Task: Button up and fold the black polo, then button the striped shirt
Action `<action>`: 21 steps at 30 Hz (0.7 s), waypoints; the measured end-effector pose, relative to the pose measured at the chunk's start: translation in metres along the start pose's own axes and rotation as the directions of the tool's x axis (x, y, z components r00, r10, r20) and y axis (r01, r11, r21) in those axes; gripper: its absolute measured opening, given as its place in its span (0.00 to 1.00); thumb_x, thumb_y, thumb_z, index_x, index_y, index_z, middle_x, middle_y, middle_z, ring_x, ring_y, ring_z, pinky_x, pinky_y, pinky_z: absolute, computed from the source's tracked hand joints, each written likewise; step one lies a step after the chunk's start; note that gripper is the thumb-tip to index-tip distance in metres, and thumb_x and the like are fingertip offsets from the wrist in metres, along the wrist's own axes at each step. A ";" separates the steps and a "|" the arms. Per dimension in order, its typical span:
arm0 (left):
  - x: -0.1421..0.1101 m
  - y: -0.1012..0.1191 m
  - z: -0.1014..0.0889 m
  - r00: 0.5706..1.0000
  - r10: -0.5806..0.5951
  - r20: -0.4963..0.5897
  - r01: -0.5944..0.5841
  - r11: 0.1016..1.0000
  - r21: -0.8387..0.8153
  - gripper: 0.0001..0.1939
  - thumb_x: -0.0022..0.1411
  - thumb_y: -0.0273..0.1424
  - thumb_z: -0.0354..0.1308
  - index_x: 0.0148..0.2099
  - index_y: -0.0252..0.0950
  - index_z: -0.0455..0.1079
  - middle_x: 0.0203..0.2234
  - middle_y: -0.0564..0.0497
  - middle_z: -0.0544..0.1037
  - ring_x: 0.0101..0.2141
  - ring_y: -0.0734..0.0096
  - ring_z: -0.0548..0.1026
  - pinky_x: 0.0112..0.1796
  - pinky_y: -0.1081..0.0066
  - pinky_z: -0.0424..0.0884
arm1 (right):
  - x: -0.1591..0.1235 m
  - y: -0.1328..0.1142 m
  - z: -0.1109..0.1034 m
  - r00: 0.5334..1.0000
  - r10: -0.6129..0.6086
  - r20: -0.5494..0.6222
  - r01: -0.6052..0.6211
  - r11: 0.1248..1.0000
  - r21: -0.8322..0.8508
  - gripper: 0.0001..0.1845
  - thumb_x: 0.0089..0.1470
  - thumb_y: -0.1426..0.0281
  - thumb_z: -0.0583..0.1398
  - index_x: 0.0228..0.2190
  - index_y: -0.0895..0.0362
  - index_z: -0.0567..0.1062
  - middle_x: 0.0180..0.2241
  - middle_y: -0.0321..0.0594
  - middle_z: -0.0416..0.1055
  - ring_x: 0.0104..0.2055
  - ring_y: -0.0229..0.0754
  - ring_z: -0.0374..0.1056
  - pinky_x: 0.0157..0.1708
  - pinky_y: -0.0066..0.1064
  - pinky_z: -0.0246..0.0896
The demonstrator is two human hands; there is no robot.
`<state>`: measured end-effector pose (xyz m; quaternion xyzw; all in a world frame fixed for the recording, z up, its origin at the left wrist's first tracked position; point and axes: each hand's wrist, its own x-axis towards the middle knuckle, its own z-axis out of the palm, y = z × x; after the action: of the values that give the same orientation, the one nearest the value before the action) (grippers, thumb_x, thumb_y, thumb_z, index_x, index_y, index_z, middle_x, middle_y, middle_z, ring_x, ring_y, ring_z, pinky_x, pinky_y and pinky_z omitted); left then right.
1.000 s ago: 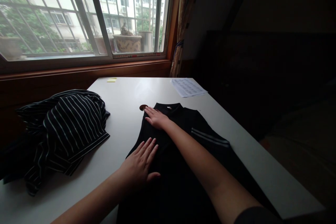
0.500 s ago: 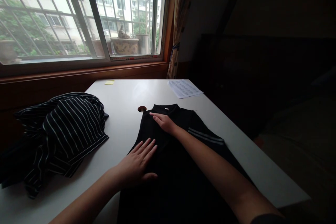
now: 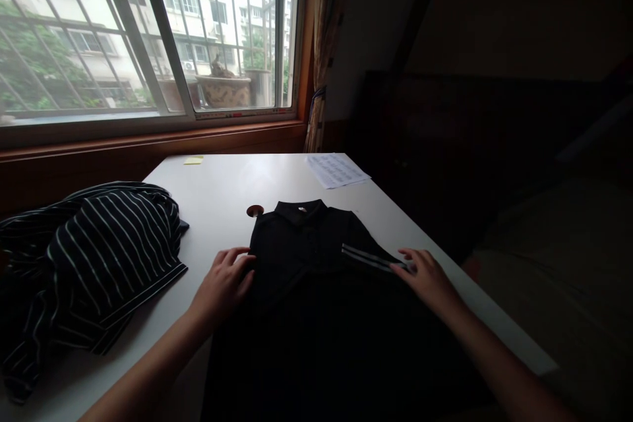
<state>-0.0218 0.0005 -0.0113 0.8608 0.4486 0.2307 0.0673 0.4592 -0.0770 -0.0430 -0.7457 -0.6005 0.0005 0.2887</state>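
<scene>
A black polo shirt (image 3: 297, 290) lies spread on the table, its collar toward the window and two pale stripes on its right sleeve (image 3: 370, 258). My left hand (image 3: 225, 280) is at the shirt's left edge near the shoulder, fingers loosely bent and thumb apart, their tips touching the cloth. At the striped sleeve end is my right hand (image 3: 428, 277), thumb and fingers closing about the cuff. The lower part of the shirt is lost in dark shadow.
A heap of black-and-white striped cloth (image 3: 113, 257) lies on the left of the white table (image 3: 217, 194). Printed papers (image 3: 336, 170) and a yellow note (image 3: 193, 160) are at the far edge. A round hole (image 3: 255, 211) is beside the collar. Beyond stands a barred window (image 3: 222, 33).
Both hands have come off the shirt's chest. My left hand moved out to the left edge, my right hand across to the striped sleeve end. The view has shifted slightly right.
</scene>
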 end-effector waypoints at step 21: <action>-0.001 -0.013 -0.010 0.909 -0.153 0.387 0.271 0.923 -0.272 0.32 0.63 0.34 0.52 0.67 0.43 0.51 0.33 0.53 0.72 0.29 0.68 0.72 0.33 0.68 0.68 | 0.022 0.009 -0.001 0.898 0.266 0.351 -0.378 0.875 0.303 0.17 0.45 0.56 0.64 0.32 0.53 0.71 0.28 0.39 0.76 0.30 0.45 0.72 0.30 0.32 0.63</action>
<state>-0.0368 0.0063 -0.0072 0.8111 0.4775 0.1307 0.3115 0.4734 -0.0589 -0.0387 -0.7608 -0.4921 0.2727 0.3234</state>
